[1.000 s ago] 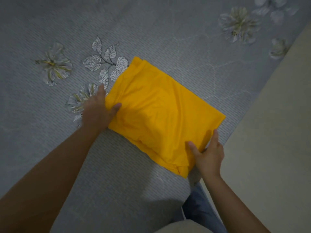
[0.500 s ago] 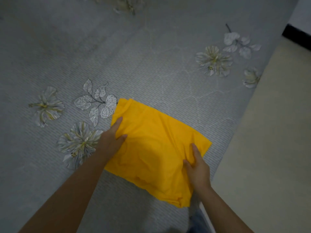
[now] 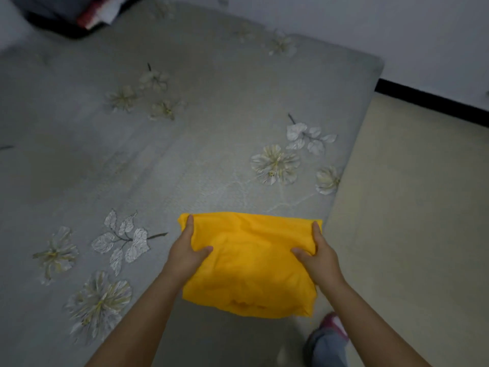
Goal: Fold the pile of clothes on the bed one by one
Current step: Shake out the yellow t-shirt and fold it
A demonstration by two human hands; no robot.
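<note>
Both hands' grip seemingly clamps the folded yellow garment between them.

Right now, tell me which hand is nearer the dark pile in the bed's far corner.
Left. The left hand grips the yellow garment's left edge, on the side of the dark pile; the right hand grips its right edge, farther off.

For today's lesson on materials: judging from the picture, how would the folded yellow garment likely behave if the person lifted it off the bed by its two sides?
The yellow garment looks soft and creased, so it would probably sag in the middle. The left hand and right hand grip opposite sides, which suggests it needs support to keep its fold. It seems thin, so likely light, and unlikely to slide on the textured bed.
</note>
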